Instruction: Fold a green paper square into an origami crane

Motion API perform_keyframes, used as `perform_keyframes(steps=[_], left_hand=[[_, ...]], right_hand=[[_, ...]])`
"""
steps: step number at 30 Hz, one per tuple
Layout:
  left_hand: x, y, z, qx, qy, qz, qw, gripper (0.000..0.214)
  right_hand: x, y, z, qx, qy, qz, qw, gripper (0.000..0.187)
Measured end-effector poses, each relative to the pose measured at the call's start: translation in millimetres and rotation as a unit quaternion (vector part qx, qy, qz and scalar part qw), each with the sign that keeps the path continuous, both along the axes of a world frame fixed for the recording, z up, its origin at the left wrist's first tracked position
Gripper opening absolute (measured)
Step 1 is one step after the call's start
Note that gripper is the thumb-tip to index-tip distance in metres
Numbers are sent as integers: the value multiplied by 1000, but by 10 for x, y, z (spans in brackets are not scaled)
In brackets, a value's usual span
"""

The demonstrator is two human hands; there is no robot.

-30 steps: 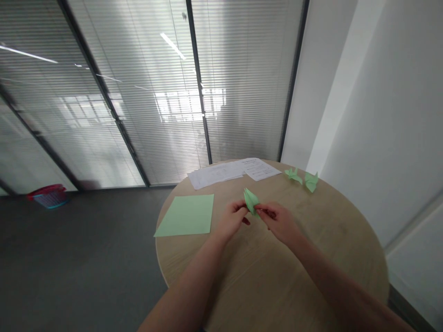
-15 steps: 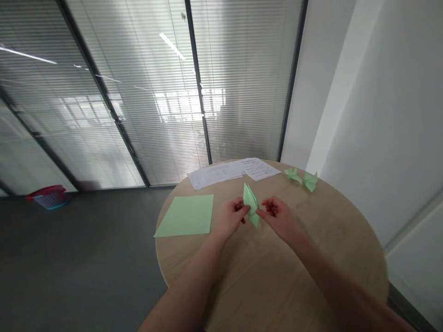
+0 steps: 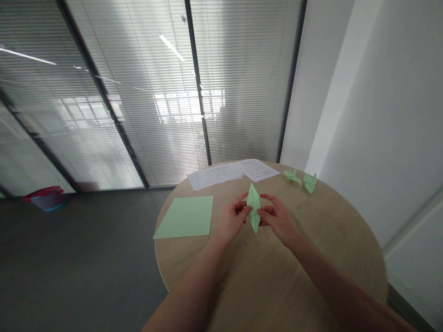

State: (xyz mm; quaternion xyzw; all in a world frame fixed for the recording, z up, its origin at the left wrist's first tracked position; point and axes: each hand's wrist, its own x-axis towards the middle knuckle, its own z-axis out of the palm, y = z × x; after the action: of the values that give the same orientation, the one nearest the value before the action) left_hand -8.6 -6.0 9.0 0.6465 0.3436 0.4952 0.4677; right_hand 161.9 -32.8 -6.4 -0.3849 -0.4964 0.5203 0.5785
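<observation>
A long, pointed piece of folded green paper stands upright over the middle of the round wooden table. My left hand pinches its left edge and my right hand pinches its right edge, fingers closed on the paper from both sides. A flat square sheet of green paper lies on the table to the left of my left hand.
White printed sheets lie at the table's far edge. Two finished green paper figures sit at the far right. Glass walls with blinds stand behind, a white wall at the right. A red and blue basket rests on the grey floor at left.
The folded green paper has turned from a tilted, bunched position to standing upright, pointed end up. Both hands have shifted their pinch to its two sides.
</observation>
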Motion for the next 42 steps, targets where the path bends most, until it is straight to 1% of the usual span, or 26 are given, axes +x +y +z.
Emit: perform_keyframes(steps=[3,7,13,15,18,21,24,27,32,37,39,42], left_hand=[[2,-1,-24,12,2,22,1000,51],[-1,27,-61,1,3,45,999,40],[2,48,-62,3,-3,36,999,30],[-1,43,-49,3,-14,27,1000,28],[-8,25,-28,-5,-32,18,999,24],[-11,4,-13,-6,-39,2,999,19],[-14,0,-11,-11,-29,-15,999,23],[-21,17,-19,-20,-11,-14,1000,30],[-25,25,-12,-20,-19,-12,1000,26],[8,-11,-7,-26,-14,-7,1000,26],[25,-22,-19,-18,-2,0,1000,26],[47,-28,-39,-6,12,-4,1000,27]], right_hand=[[-13,-1,-11,7,13,-11,1000,61],[-36,-7,-21,36,1,-18,999,53],[-57,-14,-46,91,-14,-15,996,49],[-49,-7,-63,102,-28,-20,994,44],[-27,12,-86,96,-39,-27,994,29],[-4,28,-91,72,-10,-24,997,21],[8,27,-74,51,14,-21,998,21],[6,14,-41,39,17,-12,999,26],[-8,-3,6,24,23,-15,999,40],[-11,-16,29,13,19,-1,1000,39],[-8,-15,23,12,15,-7,1000,39],[5,3,-7,21,2,-29,999,35]])
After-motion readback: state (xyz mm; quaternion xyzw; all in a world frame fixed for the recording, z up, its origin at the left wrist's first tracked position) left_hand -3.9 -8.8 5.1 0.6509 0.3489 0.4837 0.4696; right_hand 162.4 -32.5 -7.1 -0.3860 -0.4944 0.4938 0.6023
